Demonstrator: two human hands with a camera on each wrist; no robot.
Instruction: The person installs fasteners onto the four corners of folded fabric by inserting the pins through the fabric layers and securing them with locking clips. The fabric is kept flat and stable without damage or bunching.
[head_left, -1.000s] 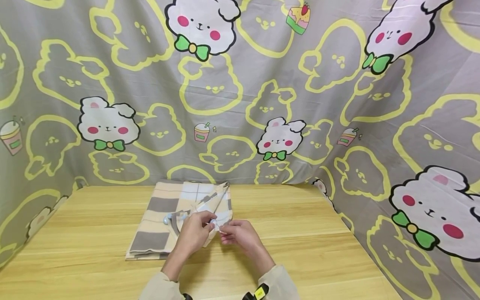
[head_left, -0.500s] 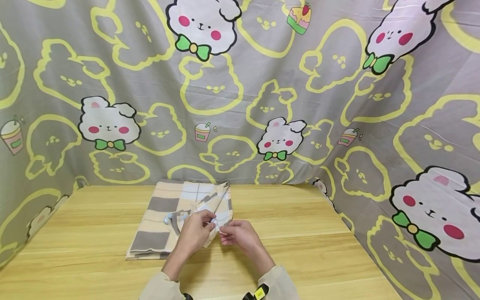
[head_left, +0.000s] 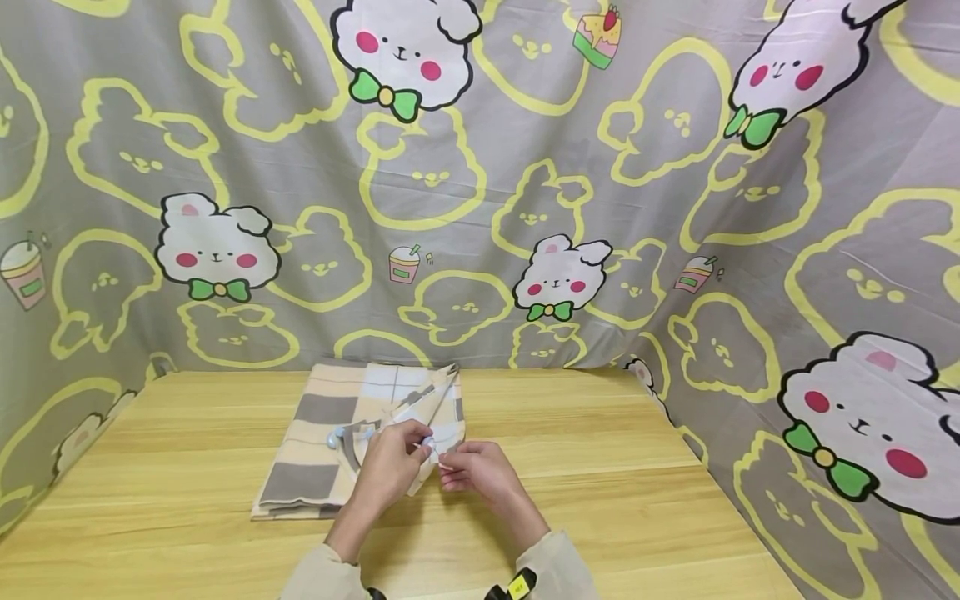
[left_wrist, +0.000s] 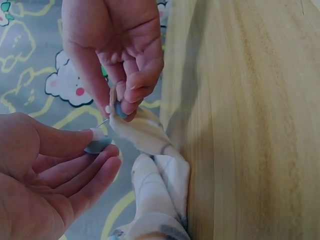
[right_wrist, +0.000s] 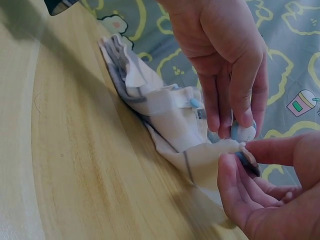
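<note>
A folded plaid blanket (head_left: 318,446) in beige, grey and white lies on the table, its near right corner pulled up. My left hand (head_left: 390,462) pinches a rounded blue-and-white quilt pin (left_wrist: 99,144) between thumb and fingers, its thin needle pointing at the fabric. My right hand (head_left: 483,475) pinches the blanket corner together with a dark blue round piece (right_wrist: 247,162) lying against the cloth. The needle tip meets or nearly meets the corner; exactly how far it reaches cannot be made out. Both hands work close together at the blanket's right side.
More light-blue fasteners (head_left: 335,437) show on the blanket left of the hands. The wooden table (head_left: 600,483) extends to both sides. A grey curtain (head_left: 465,250) with cartoon rabbits hangs behind and beside it.
Almost nothing differs; both hands keep their place and hold, with at most a slight shift of the left fingers at the quilt pin.
</note>
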